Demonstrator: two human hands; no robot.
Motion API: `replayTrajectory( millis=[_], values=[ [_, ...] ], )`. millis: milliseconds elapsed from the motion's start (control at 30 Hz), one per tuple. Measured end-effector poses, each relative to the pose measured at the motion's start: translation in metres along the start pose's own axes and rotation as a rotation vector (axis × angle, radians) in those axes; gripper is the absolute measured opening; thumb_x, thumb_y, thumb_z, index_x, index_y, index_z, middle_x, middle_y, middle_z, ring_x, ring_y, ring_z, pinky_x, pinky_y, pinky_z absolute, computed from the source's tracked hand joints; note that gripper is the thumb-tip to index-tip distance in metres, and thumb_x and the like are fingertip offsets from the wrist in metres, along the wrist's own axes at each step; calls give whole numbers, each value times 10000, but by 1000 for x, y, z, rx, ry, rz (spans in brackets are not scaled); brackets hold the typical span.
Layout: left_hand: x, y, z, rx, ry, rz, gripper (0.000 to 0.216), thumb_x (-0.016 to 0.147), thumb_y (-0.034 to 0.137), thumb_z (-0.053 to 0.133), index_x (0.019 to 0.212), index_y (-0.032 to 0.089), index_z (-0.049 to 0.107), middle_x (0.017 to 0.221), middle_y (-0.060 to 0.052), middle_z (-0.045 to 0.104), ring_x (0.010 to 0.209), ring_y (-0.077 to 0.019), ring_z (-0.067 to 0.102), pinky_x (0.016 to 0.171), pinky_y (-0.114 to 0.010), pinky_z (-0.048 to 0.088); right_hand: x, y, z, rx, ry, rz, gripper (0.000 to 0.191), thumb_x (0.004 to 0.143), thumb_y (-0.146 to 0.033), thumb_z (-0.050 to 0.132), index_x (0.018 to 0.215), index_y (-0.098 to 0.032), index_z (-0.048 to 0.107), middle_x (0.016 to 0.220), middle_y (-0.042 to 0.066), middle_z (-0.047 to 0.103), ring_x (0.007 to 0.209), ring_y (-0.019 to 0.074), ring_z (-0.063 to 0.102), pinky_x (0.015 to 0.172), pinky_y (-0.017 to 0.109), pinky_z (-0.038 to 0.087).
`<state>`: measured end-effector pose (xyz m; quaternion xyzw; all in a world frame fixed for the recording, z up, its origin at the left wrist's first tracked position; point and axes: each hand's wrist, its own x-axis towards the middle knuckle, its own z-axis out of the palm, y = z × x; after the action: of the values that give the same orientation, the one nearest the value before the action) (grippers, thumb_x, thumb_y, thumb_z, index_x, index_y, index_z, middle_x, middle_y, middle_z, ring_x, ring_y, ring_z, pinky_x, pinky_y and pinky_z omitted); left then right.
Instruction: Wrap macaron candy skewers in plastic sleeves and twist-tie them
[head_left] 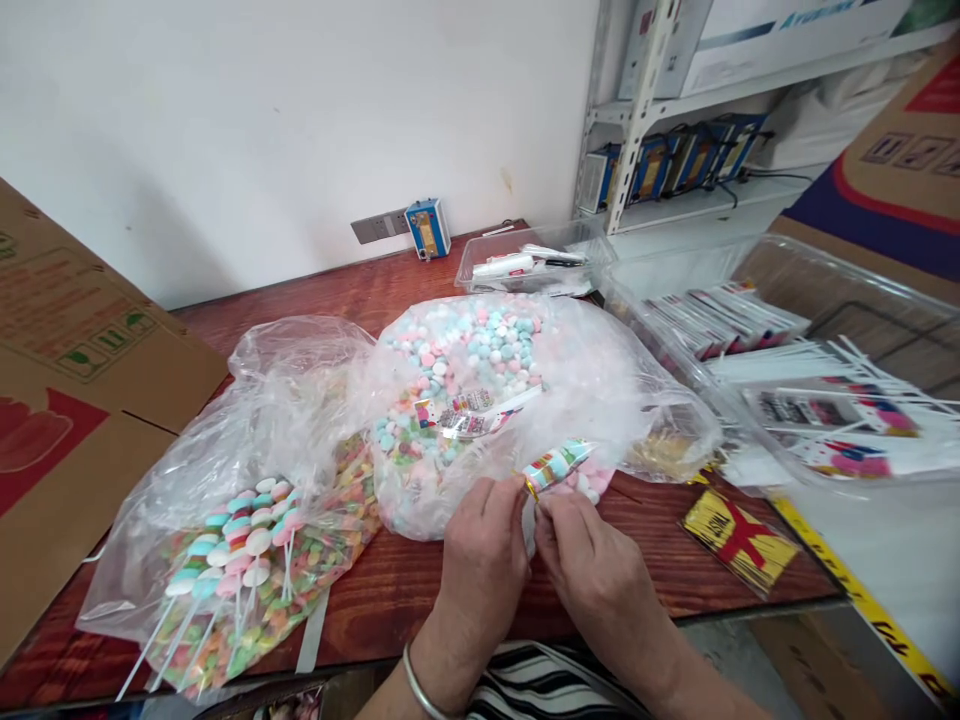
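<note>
At a wooden table (390, 590) by a white wall (300, 110), left hand (484, 555) and right hand (589, 565) pinch a candy stick (556, 465).

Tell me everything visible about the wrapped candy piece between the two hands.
The wrapped candy piece is a short stack of pastel discs, blue, pink and white, in a clear sleeve, closed by a gold band at its lower end. It tilts up to the right, in front of the large candy bag. The left hand and right hand pinch its lower end with their fingers.
</note>
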<state>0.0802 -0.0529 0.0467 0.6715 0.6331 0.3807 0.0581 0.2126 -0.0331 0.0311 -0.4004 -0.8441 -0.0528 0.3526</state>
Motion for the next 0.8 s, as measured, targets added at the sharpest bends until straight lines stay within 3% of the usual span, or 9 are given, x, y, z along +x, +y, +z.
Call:
replayTrajectory(
  millis=[233, 333, 400, 533, 667, 800],
  values=[
    [13, 7, -13, -552, 3, -451, 119, 891, 238, 552, 907, 180, 655, 863, -34, 688, 809, -165, 616, 747, -274, 473, 20, -6, 0, 162, 72, 74, 172, 1005, -177, 396, 862, -180, 491, 704, 19, 565, 610, 144, 589, 535, 254, 411],
    [16, 5, -14, -700, 28, -530, 111, 869, 260, 594, 907, 175, 656, 849, -23, 679, 784, -140, 594, 723, -247, 458, 22, -8, 3, 232, 63, 63, 159, 999, -176, 393, 868, -187, 483, 701, 12, 554, 603, 142, 586, 535, 245, 419],
    [18, 3, -14, -818, 23, -593, 132, 852, 280, 626, 915, 167, 654, 789, -4, 646, 677, -99, 546, 622, -206, 424, 23, -6, 7, 277, 53, 80, 145, 994, -179, 399, 874, -191, 481, 707, 10, 556, 606, 146, 588, 543, 246, 425],
    [19, 0, -15, -1184, -70, -751, 216, 800, 318, 698, 902, 137, 640, 596, 64, 471, 466, -31, 334, 421, -155, 232, 26, 2, 16, 412, 13, 200, 100, 957, -169, 444, 868, -198, 478, 731, 16, 582, 645, 164, 599, 577, 263, 433],
    [21, -1, -16, -1468, -138, -842, 254, 764, 299, 745, 902, 117, 634, 589, 71, 417, 458, -14, 283, 391, -131, 162, 31, 8, 20, 605, -50, 291, 77, 931, -143, 468, 887, -198, 497, 782, 19, 598, 700, 165, 599, 620, 270, 439],
    [22, 0, -16, -1563, -79, -878, 221, 751, 256, 763, 863, 120, 631, 598, 71, 416, 459, -4, 240, 387, -113, 154, 36, 4, 15, 797, -43, 358, 60, 947, -203, 487, 901, -201, 525, 961, 57, 594, 875, 180, 593, 701, 275, 463]
  ],
)
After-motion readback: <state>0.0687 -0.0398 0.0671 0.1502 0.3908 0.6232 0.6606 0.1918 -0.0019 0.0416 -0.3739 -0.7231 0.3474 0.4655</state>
